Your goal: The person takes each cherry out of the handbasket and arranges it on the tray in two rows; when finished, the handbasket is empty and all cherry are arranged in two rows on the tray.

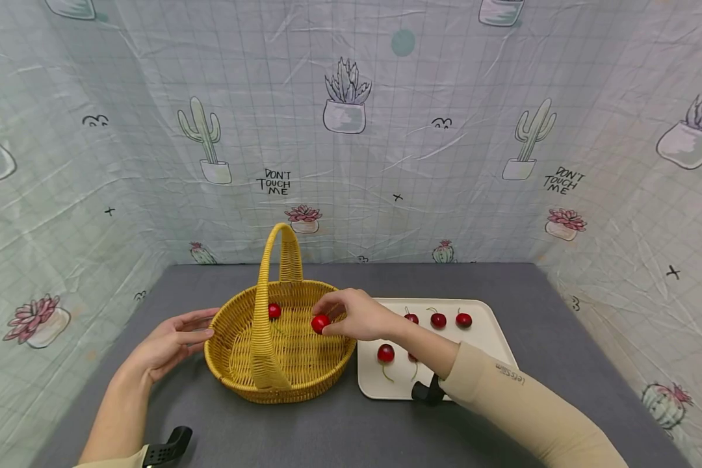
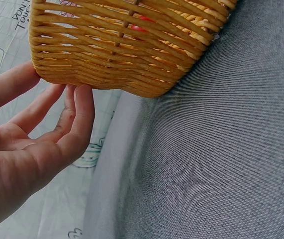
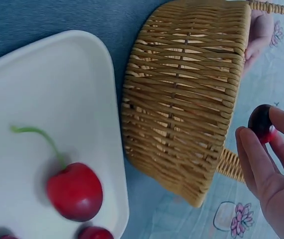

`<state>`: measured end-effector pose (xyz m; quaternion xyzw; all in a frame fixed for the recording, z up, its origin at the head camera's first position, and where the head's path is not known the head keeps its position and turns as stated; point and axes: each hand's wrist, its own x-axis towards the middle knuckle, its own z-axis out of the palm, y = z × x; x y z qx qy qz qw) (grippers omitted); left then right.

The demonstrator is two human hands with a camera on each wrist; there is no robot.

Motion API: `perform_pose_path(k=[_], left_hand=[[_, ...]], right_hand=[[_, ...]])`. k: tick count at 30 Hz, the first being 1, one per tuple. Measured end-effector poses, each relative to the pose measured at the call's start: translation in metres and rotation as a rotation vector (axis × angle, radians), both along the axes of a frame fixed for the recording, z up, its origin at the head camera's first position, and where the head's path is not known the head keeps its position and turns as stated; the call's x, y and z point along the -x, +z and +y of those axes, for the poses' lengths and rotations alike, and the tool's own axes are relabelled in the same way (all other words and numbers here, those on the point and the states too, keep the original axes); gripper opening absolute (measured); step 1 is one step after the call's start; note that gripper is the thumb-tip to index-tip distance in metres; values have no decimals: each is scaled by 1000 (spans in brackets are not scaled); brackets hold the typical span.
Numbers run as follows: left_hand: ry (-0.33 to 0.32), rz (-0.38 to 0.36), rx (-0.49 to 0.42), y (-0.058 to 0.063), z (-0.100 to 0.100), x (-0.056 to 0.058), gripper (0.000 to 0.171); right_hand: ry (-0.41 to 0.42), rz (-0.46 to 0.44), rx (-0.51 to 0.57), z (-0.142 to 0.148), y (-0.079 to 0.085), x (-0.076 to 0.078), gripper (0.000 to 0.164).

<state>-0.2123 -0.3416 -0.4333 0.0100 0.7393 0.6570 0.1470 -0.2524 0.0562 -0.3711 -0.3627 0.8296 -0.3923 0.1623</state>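
Observation:
My right hand (image 1: 359, 316) pinches a red cherry (image 1: 320, 324) between thumb and fingertips, over the right side of a yellow wicker basket (image 1: 228, 364). In the right wrist view that cherry (image 3: 262, 122) shows a dark side and sits above the rim. Another cherry (image 1: 274, 311) lies inside the basket, near its tall arched handle (image 1: 261, 325). On the basket's left side, my left hand (image 1: 164, 344) touches the rim with thumb and fingertips. The left wrist view shows those fingers (image 2: 84, 107) fairly straight against the woven wall.
A white rectangular tray (image 1: 491, 331) stands right of the basket, partly under my right forearm. Several cherries with stems lie on it, one cherry (image 1: 386, 353) near its left edge. Both stand on a grey cloth-covered table (image 1: 304, 435). A printed curtain (image 1: 398, 143) surrounds the back and sides.

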Motion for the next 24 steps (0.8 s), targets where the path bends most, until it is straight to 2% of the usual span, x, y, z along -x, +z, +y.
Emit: perform_pose_path(k=[14, 24], left_hand=[[6, -2, 4, 0, 0, 0, 72], [12, -3, 18, -1, 1, 2, 74]], right_hand=[[-62, -63, 92, 45, 0, -13, 24], [-193, -96, 125, 85, -7, -19, 25]])
